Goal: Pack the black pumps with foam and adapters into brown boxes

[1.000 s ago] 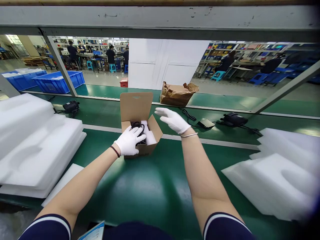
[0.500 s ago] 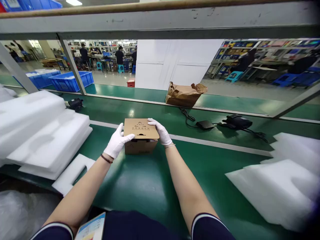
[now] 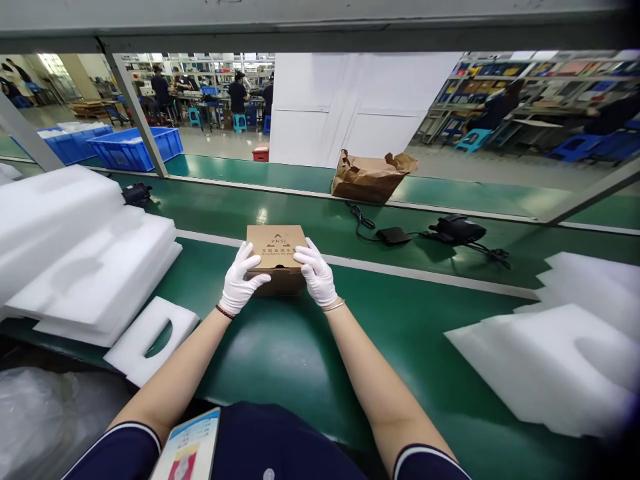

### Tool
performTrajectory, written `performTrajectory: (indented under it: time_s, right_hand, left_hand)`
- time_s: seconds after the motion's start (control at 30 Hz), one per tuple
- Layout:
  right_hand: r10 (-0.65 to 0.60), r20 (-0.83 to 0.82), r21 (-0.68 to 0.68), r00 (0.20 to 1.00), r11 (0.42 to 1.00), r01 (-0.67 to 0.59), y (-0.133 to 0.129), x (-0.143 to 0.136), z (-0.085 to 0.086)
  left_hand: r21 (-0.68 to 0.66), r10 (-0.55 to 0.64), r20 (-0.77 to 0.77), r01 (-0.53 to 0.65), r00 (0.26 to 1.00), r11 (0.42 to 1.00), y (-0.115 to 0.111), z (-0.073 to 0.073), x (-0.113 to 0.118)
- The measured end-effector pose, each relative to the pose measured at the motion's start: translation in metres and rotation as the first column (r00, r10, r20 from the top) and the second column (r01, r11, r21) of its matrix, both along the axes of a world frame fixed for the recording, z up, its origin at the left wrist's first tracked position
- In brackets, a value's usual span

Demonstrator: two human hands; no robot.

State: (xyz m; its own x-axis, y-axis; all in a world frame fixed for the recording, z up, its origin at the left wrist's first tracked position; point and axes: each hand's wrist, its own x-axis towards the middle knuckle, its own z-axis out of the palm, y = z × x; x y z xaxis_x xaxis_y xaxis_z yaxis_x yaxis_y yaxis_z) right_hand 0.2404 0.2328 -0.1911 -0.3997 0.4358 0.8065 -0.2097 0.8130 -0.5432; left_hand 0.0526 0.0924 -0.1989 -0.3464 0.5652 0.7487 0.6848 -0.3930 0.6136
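Hands on shut cardboard box

Foam sheets are lying piled at the left of the table; a foam piece with a cut-out is lying just beside them; a foam stack is resting at the far right; a black device is sitting behind it, an adapter lying nearby; a crumpled paper bag is standing farther back; a blue bin is standing at the back left; beyond, a white board is rising, and a person is sitting on a stool.
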Motion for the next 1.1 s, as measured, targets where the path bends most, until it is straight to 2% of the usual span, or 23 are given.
performTrajectory:
  time_s: [0.07, 0.17, 0.23, 0.3, 0.37, 0.43, 0.57, 0.7, 0.77, 0.87, 0.97, 1.1]
  right_hand:
    - [-0.007, -0.047, 0.034, 0.999, 0.999, 0.008, -0.001, 0.000, -0.008]
    - [-0.094, -0.025, 0.052, 0.995, 0.994, 0.095, -0.005, 0.000, -0.010]
    - [-0.213, 0.040, 0.064, 0.976, 0.976, 0.210, -0.015, 0.002, -0.003]
    - [-0.317, 0.149, 0.137, 0.937, 0.945, 0.298, -0.030, 0.002, 0.010]
    - [-0.376, 0.284, 0.229, 0.882, 0.920, 0.318, -0.044, -0.002, 0.023]
    - [-0.398, 0.368, 0.266, 0.840, 0.911, 0.315, -0.050, -0.009, 0.032]
    - [-0.313, 0.477, 0.367, 0.821, 0.920, 0.138, -0.044, -0.012, 0.037]
    - [-0.376, 0.313, 0.373, 0.872, 0.893, 0.251, -0.049, -0.003, 0.028]
    - [-0.377, 0.224, 0.440, 0.899, 0.862, 0.252, -0.048, -0.002, 0.018]
    - [-0.409, 0.133, 0.474, 0.903, 0.826, 0.304, -0.046, -0.005, 0.005]
    - [-0.446, 0.103, 0.398, 0.889, 0.838, 0.374, -0.050, -0.011, 0.003]
    - [-0.477, 0.135, 0.251, 0.868, 0.864, 0.436, -0.055, -0.022, 0.007]
  left_hand:
    - [0.034, -0.008, -0.192, 0.014, 0.981, 0.999, 0.002, -0.001, -0.009]
    - [0.103, 0.025, -0.353, 0.012, 0.935, 0.995, 0.002, 0.002, -0.013]
    - [0.148, 0.068, -0.390, -0.010, 0.918, 0.989, -0.001, 0.005, -0.011]
    - [0.158, 0.085, -0.390, -0.024, 0.917, 0.987, -0.005, 0.006, -0.009]
    - [0.136, 0.066, -0.347, -0.019, 0.935, 0.991, -0.007, 0.004, -0.008]
    - [0.090, 0.040, -0.235, -0.020, 0.971, 0.996, -0.006, 0.002, -0.006]
    - [-0.029, 0.042, 0.035, -0.041, 0.999, 0.999, -0.001, 0.003, 0.011]
    - [-0.026, 0.079, 0.186, -0.076, 0.979, 0.997, -0.001, 0.007, 0.038]
    - [-0.064, 0.107, 0.255, -0.094, 0.961, 0.994, 0.003, 0.004, 0.040]
    - [-0.078, 0.072, 0.304, -0.051, 0.950, 0.996, 0.005, 0.000, 0.033]
    - [-0.060, 0.027, 0.302, -0.010, 0.953, 0.998, 0.000, -0.001, 0.032]
    - [-0.059, 0.098, 0.290, -0.084, 0.952, 0.995, 0.005, 0.003, 0.034]
